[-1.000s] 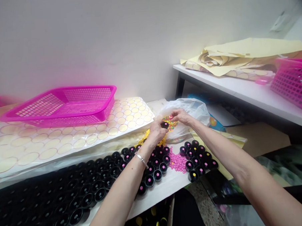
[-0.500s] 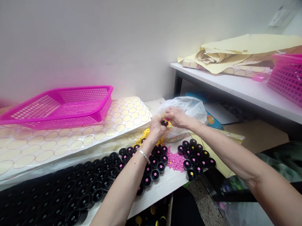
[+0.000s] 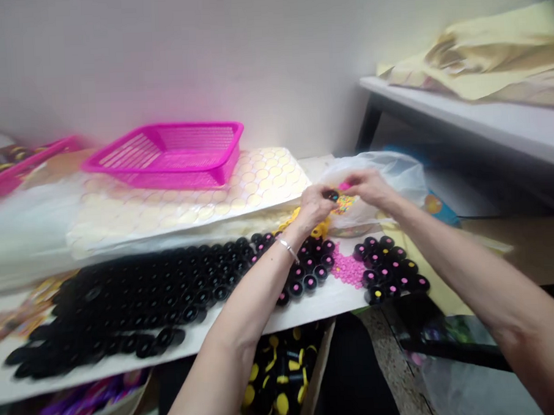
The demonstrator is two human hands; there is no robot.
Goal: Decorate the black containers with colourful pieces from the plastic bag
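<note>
My left hand (image 3: 316,206), a silver bangle on its wrist, is closed round a small black cup (image 3: 331,195). Close to its right, the fingers of my right hand (image 3: 368,185) pinch a small bright pink piece (image 3: 344,186) whose kind I cannot make out. Under both hands, many-coloured beads (image 3: 343,205) show in a clear plastic bag (image 3: 397,162). Yellow rings or caps (image 3: 321,229) lie below my left hand. Nearer me are a heap of small pink discs (image 3: 348,268) and black cups (image 3: 310,283) with pink or yellow discs in them.
Rows of black cups (image 3: 147,286) cover the left of the white table (image 3: 318,313). Behind them a pink basket (image 3: 170,178) stands on sheets printed with circles (image 3: 266,177). A shelf (image 3: 484,110) juts out at right. Below the table edge is a box of black-and-yellow pieces (image 3: 284,378).
The view has swung left and down, so things appear further right and higher. My right hand has drawn slightly away from the black cup, and the pink piece in its fingers now shows.
</note>
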